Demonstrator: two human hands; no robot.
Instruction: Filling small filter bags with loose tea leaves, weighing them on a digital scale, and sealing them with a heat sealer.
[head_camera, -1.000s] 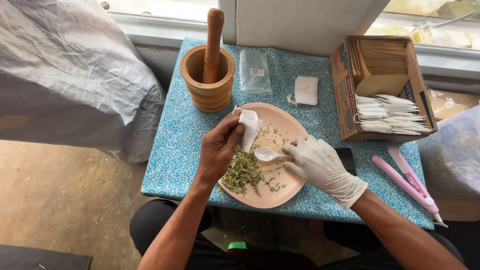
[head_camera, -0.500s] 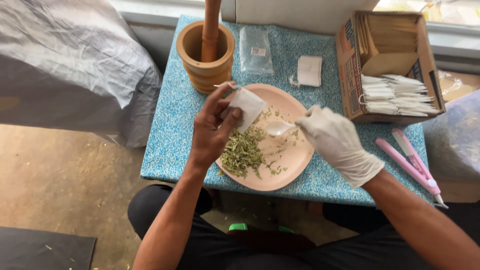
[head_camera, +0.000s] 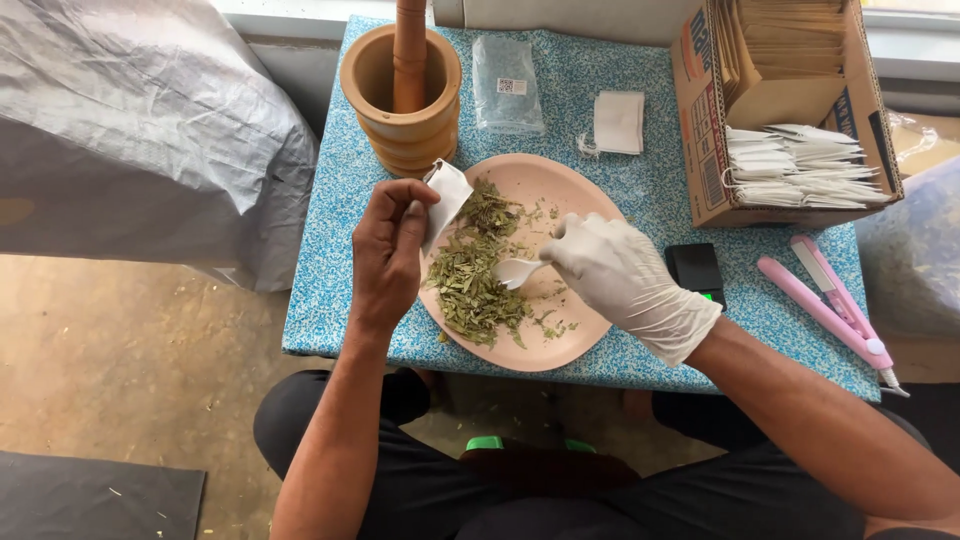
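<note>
- A small home workshop for packing herbal tea.
- Wooden mortar (head_camera: 400, 90), cardboard box of paper sachets (head_camera: 790, 110), pink heat sealer (head_camera: 825, 310) on a window-side table (head_camera: 340, 250).

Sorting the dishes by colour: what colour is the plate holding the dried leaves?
Pale pink, seen in the head view: the plate, between the left hand and right hand.

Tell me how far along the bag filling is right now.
Done: a stack of flat white bags lies in the cardboard box; whether they are filled I cannot tell. In hand: the left hand holds a small white bag over the pink plate, and the gloved right hand dips a white spoon into the dried leaves. Left: a sizeable heap of leaves remains.
</note>
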